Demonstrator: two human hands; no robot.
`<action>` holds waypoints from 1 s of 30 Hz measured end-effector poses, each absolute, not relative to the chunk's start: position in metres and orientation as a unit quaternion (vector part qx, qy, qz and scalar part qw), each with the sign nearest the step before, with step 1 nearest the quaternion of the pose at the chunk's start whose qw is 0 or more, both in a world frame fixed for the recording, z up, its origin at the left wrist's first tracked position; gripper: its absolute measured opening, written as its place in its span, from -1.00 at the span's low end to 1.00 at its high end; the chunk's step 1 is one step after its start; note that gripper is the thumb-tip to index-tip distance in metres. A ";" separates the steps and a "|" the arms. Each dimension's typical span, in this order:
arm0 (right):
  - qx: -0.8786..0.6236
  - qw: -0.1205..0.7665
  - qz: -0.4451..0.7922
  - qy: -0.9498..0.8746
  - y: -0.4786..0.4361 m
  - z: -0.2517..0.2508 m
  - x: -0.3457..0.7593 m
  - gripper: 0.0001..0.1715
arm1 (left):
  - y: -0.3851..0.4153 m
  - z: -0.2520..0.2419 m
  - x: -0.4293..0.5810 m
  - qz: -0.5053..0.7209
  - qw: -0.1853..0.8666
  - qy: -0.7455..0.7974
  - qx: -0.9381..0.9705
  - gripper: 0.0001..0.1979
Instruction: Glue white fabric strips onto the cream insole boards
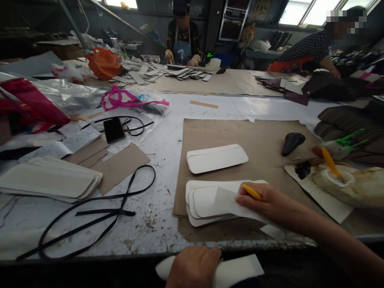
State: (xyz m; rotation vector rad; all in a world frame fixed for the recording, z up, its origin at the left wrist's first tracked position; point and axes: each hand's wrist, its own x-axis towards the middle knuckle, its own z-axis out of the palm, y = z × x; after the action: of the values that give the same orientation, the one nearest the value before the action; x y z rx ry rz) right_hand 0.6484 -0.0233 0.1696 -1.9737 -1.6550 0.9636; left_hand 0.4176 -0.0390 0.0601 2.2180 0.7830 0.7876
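My right hand (258, 199) is closed around a slim yellow handle (252, 192); its working end is hidden. The fingers rest at the right part of a stack of white rounded panels (210, 203), touching a small pale sheet (227, 199) on top. A second, smaller pile of white panels (217, 158) lies just behind. Below the table's front edge, my left hand (195, 267) is closed on a white strip (238, 270) that sticks out on both sides of the fist. The brown paper sheet (267, 164) lies under both piles.
At right, a stained pot (357, 182) holds another yellow handle; a dark rounded object (292, 143) sits nearby. Leftward are black cord (117, 214), a phone (113, 130), more panels (45, 178) and plastic bags (120, 98). Two people (183, 38) work at the far table.
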 end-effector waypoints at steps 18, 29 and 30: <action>-0.657 -0.061 0.368 -0.655 0.044 0.147 0.624 -0.75 | 0.008 0.051 0.432 0.397 0.094 0.255 0.877 -0.68; -0.708 -0.133 0.313 -0.619 0.008 0.174 0.673 -0.74 | 0.015 0.056 0.421 0.302 0.039 0.225 0.926 -0.66; -0.730 -0.121 0.302 -0.601 -0.002 0.176 0.686 -0.74 | 0.018 0.056 0.419 0.295 0.035 0.209 0.932 -0.65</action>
State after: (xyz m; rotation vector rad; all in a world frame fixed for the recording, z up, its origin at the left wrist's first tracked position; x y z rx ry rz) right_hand 0.6860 -0.0016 0.1763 -2.4886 -2.0488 1.0311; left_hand 0.4189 0.0176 0.0557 2.8638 0.6434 0.9064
